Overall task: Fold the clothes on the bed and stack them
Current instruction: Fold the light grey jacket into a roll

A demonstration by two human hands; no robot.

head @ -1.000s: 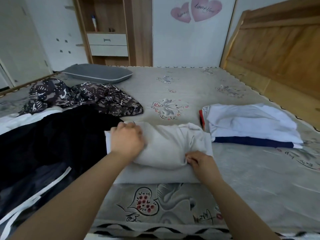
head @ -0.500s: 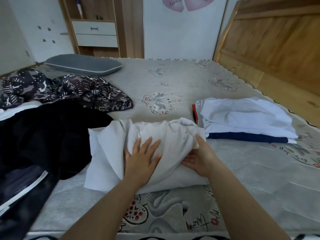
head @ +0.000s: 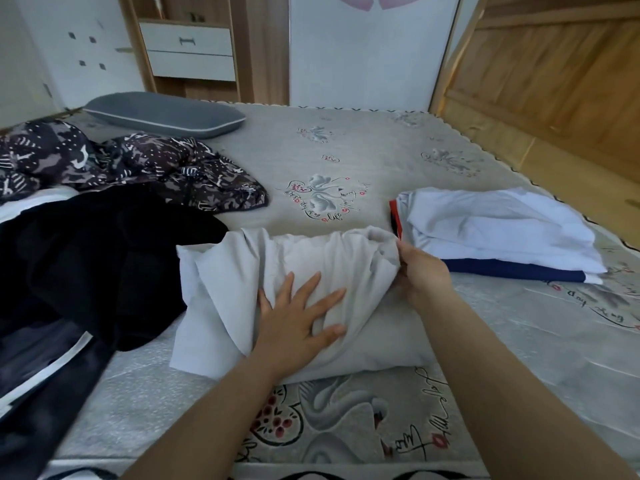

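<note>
On the left of the bed (head: 363, 161), a black garment (head: 104, 265) with white stripes is lying in a loose heap, with a dark patterned garment (head: 145, 168) bunching up behind it. At the middle, near the front edge, a pale grey shirt (head: 263, 268) is sitting half folded, rumpled and puffing up, one flat flap trailing off to its left. The left hand (head: 294, 327) is pressing flat on it, fingers spread and straight. The right hand (head: 422, 275) is pinching the shirt's right edge. Just beside it, a folded stack (head: 502, 233) is lying: white on top, navy beneath, red showing at one end.
</note>
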